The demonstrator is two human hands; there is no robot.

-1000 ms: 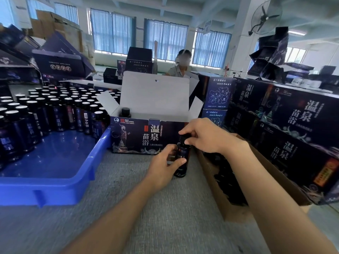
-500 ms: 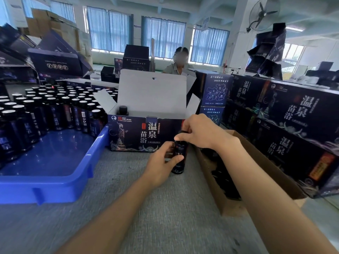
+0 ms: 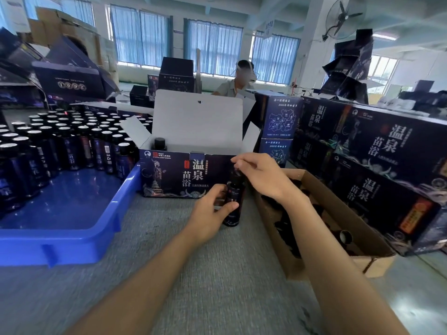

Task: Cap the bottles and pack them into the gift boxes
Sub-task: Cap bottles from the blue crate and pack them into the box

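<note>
A dark bottle (image 3: pixel 234 204) stands upright on the grey table in front of the open gift box (image 3: pixel 183 175). My left hand (image 3: pixel 210 211) grips the bottle's body from the left. My right hand (image 3: pixel 256 174) curls over its top, fingers round the cap, which is mostly hidden. One capped bottle (image 3: pixel 160 143) stands inside the gift box at its left end. Several uncapped bottles (image 3: pixel 72 141) fill the back of the blue tray (image 3: pixel 72 235) on the left.
A brown carton (image 3: pixel 338 238) holding black caps sits right of my hands. Stacked closed gift boxes (image 3: pixel 387 170) line the right side. A person sits behind the open box lid. More dark boxes pile up at the far left.
The hands and bottle stay in the same place; my right hand has turned slightly on the cap. The camera has shifted a little.
</note>
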